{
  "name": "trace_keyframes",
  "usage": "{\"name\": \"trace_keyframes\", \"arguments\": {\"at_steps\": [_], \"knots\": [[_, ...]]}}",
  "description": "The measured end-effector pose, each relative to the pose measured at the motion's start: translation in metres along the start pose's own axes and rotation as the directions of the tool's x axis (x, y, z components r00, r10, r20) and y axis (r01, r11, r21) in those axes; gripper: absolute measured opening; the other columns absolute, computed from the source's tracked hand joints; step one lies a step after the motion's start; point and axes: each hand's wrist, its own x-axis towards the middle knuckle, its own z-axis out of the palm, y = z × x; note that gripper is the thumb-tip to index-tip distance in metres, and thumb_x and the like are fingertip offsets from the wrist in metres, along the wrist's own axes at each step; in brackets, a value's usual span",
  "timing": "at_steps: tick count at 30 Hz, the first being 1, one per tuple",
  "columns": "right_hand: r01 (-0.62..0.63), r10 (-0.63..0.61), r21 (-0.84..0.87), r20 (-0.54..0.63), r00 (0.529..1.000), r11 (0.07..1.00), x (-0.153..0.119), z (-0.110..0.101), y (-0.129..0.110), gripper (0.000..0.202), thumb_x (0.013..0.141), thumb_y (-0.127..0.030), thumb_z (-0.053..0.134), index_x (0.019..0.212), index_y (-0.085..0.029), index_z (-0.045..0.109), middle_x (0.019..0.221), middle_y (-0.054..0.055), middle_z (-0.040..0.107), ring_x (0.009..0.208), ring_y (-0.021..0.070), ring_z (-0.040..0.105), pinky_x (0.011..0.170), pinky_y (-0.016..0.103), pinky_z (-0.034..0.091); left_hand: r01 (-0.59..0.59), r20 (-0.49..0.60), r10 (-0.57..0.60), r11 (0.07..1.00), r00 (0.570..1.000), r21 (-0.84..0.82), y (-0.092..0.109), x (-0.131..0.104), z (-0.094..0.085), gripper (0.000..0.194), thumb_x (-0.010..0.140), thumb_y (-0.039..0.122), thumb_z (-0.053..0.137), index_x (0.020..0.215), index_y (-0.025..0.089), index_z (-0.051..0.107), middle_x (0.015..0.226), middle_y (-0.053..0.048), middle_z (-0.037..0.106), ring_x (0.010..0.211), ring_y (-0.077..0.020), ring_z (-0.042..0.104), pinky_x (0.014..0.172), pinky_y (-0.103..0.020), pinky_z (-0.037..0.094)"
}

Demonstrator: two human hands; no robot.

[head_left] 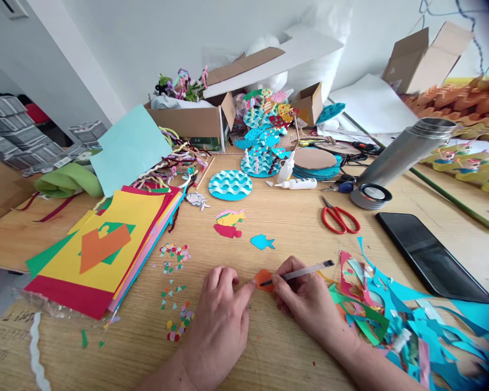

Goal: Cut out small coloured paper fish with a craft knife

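In the middle of the table lies a small orange paper cut-out [263,280], its edges partly covered by fingers. My left hand [224,309] holds it down with the index fingertip on its left side, the other fingers curled. My right hand [299,288] pinches a slim pen [309,271] with a clear barrel, its dark tip touching the orange paper. Just beyond are a blue paper fish [263,241], a yellow paper fish [230,218] and a red paper fish [227,231], the last two overlapping.
Coloured paper sheets [136,228] lie at left, near small paper dots [183,317]. Red-handled scissors [339,220], a black phone [432,255] and paper scraps [415,320] are at right. Farther back are a wavy blue disc [230,185], a glue bottle [299,184] and a metal flask [407,149].
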Motion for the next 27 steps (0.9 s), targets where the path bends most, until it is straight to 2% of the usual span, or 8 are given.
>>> {"name": "trace_keyframes", "arguments": {"at_steps": [9,27], "knots": [[0.039,-0.039,-0.07,0.006,0.999,0.997,0.0021,-0.0004,0.0028,0.021,0.083,-0.031,0.059,0.069,-0.024,0.046,0.045,-0.006,0.05,0.037,0.0105,0.043,0.038,0.022,0.03,-0.002,0.004,0.002,1.0,1.0,-0.016,0.0009,0.0008,-0.0013,0.054,0.082,-0.002,0.048,0.126,0.028,0.057,0.105,-0.005,0.045,0.105,-0.025,0.043,0.093,-0.044,0.042],[0.075,-0.073,-0.087,0.024,0.997,0.993,0.0005,-0.0019,0.0062,0.017,0.084,-0.028,0.056,0.07,-0.024,0.047,0.048,-0.006,0.048,0.038,0.01,0.042,0.038,0.023,0.03,0.006,0.006,-0.006,1.0,1.0,-0.003,0.0016,0.0015,-0.0017,0.053,0.082,-0.003,0.048,0.125,0.027,0.058,0.105,-0.005,0.045,0.105,-0.0249,0.043,0.093,-0.044,0.042]]}}
